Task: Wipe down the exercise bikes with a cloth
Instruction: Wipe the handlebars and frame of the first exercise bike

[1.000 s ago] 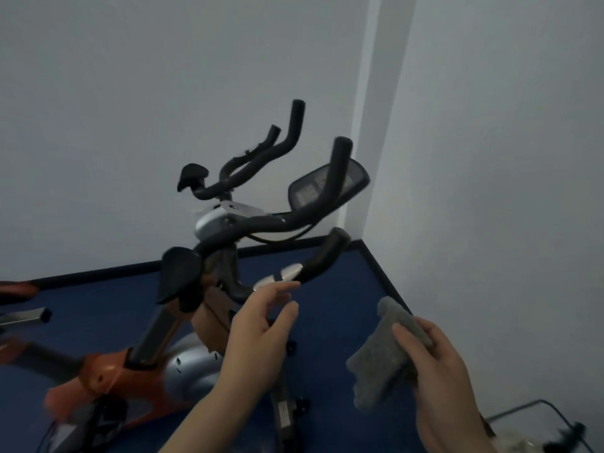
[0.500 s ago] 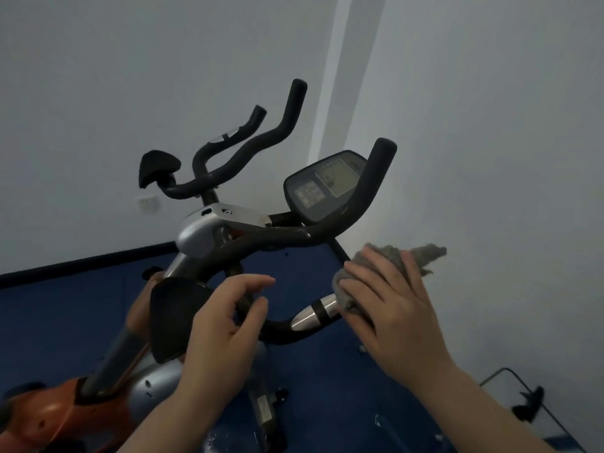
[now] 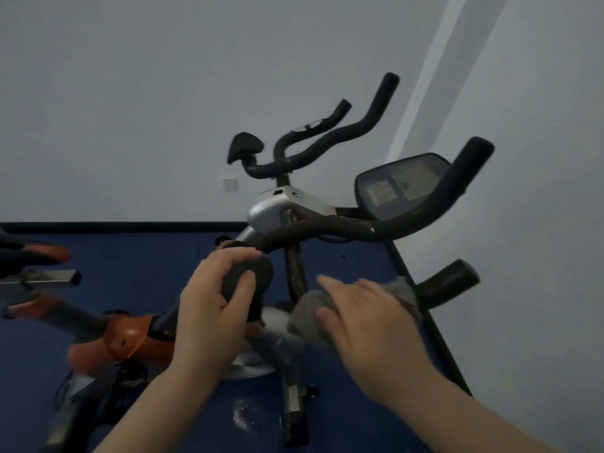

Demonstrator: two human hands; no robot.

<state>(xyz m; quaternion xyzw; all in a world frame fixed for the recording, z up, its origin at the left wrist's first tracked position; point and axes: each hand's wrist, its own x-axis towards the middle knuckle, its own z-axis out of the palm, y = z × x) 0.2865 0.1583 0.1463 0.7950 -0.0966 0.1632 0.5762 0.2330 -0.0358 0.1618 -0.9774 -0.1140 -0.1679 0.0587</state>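
Observation:
An orange and silver exercise bike [image 3: 274, 207] with black handlebars [image 3: 330, 228] stands in the room's corner. Its dark display console [image 3: 400, 186] faces me at the right. My left hand [image 3: 212, 302] grips the black elbow pad [image 3: 258, 273] at the near left end of the handlebars. My right hand [image 3: 369, 318] presses a grey cloth [image 3: 309, 313] around the lower near handlebar, whose black end grip [image 3: 449, 282] sticks out to the right. The hand is blurred.
White walls meet in a corner right behind the bike. The floor [image 3: 140, 266] is dark blue. Part of a second orange bike [image 3: 36, 256] shows at the left edge. A wall socket [image 3: 228, 184] sits low on the back wall.
My left hand has closed on the elbow pad. My right hand slid the cloth left along the lower bar, away from its end grip. The view shifted, so the bike appears further right.

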